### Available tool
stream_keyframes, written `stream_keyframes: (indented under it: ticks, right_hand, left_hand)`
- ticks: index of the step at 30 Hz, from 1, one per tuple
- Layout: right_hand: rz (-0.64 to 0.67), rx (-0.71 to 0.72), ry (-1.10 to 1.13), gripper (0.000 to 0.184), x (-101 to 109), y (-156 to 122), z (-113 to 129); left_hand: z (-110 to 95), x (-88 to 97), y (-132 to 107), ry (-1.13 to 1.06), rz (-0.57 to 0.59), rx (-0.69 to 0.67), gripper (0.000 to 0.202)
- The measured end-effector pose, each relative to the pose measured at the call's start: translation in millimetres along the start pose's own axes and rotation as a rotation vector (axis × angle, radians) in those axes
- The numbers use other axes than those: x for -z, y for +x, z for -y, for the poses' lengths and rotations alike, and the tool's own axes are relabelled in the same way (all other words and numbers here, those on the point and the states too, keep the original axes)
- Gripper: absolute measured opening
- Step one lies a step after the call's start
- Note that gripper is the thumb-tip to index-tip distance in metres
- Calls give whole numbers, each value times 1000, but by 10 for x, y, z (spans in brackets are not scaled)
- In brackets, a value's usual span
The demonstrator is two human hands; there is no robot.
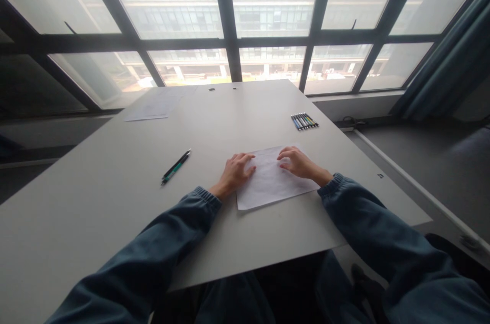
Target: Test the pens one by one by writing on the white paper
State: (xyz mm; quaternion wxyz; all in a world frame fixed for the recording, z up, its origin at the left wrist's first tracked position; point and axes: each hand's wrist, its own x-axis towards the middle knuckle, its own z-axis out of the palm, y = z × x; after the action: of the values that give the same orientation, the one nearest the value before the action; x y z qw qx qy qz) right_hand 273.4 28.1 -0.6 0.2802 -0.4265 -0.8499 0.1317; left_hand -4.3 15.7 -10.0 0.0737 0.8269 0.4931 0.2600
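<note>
A white sheet of paper (268,186) lies flat near the table's front edge, slightly turned and faintly wrinkled. My left hand (235,173) rests over its left side, thumb and fingers apart and lightly bent. Over the upper right part of the sheet is my right hand (298,163), its fingers curved with a gap between thumb and forefinger. Neither hand grips anything. To the left of my left hand, two pens (176,167), one with a green part and one dark, lie side by side at a slant.
Several pens (304,121) lie in a neat row at the table's right side. More white paper (149,109) is at the far left. A small dark disc (212,89) sits near the back edge of the white table (237,125), beside large windows. A blue curtain (440,64) hangs at right.
</note>
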Motion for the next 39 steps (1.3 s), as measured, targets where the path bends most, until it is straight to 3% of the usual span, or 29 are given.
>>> stream_keyframes:
  ticks: [8, 12, 16, 20, 24, 27, 31, 39]
  right_hand:
    - [28, -13, -14, 14, -102, -34, -68]
    - [12, -3, -8, 15, -121, -58, -103]
    - [-46, 21, -13, 17, -93, -70, -65]
    - [-134, 10, -17, 13, -46, -54, 7]
    - [-154, -20, -25, 13, -37, -45, 26]
    - [-140, -33, -28, 13, -48, -50, 25]
    - [-129, -45, -18, 14, -56, -55, 28]
    - [-144, -45, -19, 15, -35, -52, 50]
  left_hand:
    - [-69, 3, -23, 12, 18, 19, 31]
    - [7, 151, 48, 46, 17, 25, 35]
    - [436, 581, 228, 61, 70, 102, 36]
    - [1099, 1077, 315, 146, 95, 388, 29]
    - [1632, 1355, 229, 252, 40, 573, 14]
    - [1845, 1402, 144, 261, 49, 675, 14]
    - [1952, 1350, 85, 173, 93, 759, 22]
    - [1981, 1241, 86, 54, 100, 726, 26]
